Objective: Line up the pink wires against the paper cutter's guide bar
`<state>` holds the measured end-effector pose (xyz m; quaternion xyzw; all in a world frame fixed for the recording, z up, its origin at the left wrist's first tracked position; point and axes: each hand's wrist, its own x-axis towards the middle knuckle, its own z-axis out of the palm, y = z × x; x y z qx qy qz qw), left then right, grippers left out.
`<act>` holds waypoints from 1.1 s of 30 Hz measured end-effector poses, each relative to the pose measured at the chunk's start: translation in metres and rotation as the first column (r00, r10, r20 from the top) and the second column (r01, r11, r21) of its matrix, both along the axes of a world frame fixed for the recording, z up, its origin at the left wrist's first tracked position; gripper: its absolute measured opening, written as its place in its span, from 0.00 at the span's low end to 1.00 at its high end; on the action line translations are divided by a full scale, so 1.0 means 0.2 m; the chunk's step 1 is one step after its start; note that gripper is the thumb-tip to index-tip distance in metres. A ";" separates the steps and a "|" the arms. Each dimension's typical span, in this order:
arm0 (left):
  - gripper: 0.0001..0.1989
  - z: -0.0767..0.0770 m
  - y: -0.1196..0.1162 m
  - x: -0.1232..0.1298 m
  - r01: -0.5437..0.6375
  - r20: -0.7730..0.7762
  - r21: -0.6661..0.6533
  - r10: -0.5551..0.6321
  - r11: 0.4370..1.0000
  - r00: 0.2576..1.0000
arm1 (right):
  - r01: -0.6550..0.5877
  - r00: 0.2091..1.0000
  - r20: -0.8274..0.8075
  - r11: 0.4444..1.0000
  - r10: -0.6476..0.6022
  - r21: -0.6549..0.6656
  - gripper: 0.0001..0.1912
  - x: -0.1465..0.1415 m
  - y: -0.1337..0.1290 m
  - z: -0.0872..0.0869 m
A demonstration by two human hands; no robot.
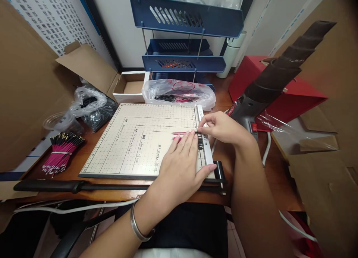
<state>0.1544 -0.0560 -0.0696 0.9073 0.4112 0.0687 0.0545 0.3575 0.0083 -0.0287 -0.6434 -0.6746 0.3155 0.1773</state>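
Note:
A beige paper cutter board [140, 138] with a printed grid lies on the wooden desk. My left hand [181, 164] rests flat on its right part, fingers apart, pressing down a row of pink wires with black ends [183, 135]. My right hand [220, 127] pinches the black ends of those wires at the ruler strip [205, 138] along the board's right edge. The cutter's black arm [84, 186] lies lowered along the near edge of the board.
A bundle of pink wires [61, 153] lies at the left. Plastic bags [179, 92] with more wires sit behind the board, under a blue tray rack [184, 38]. Cardboard boxes [25, 82] stand left and right, a red box [282, 94] and a dark tool [279, 71] at the right.

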 end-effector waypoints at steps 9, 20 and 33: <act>0.47 0.01 0.05 -0.04 -0.075 -0.067 -0.041 0.072 0.996 0.995 | -0.073 0.996 0.059 0.997 0.073 -0.005 0.08 -0.03 0.01 -0.01; 0.44 0.03 0.01 0.01 0.007 -0.011 -0.094 -0.008 0.996 1.000 | -0.057 0.998 0.008 0.998 0.057 -0.026 0.07 -0.01 0.01 0.00; 0.33 0.05 0.10 0.03 -0.123 -0.026 -0.072 0.122 0.990 0.992 | -0.115 0.993 0.036 0.993 0.115 -0.002 0.08 -0.01 0.01 -0.02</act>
